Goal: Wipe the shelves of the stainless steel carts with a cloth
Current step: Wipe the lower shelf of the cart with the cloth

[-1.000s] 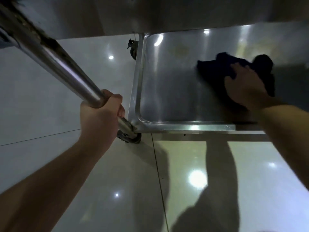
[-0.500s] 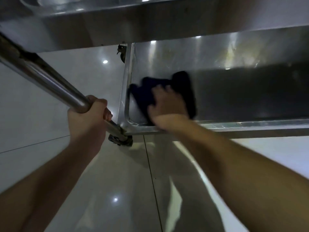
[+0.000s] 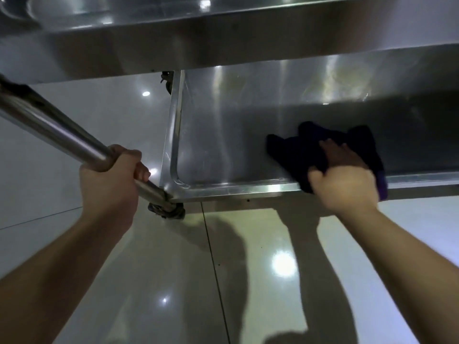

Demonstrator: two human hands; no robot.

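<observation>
The bottom shelf (image 3: 223, 135) of a stainless steel cart fills the middle of the view, with a raised rim along its near edge. A dark blue cloth (image 3: 298, 150) lies on it by that near rim, partly draped over the edge. My right hand (image 3: 345, 180) presses flat on the cloth, fingers stretched forward. My left hand (image 3: 111, 184) grips the cart's steel post (image 3: 57, 130), which runs from upper left down to the shelf's near left corner.
The shelf above (image 3: 223, 40) overhangs the top of the view. A caster (image 3: 169, 209) sits under the near left corner and another (image 3: 167, 81) at the far left. Glossy floor tiles (image 3: 173, 281) lie around and in front of the cart.
My right hand has slid the cloth from the shelf's near left corner rightward along the near rim. The left hand keeps its grip on the post.
</observation>
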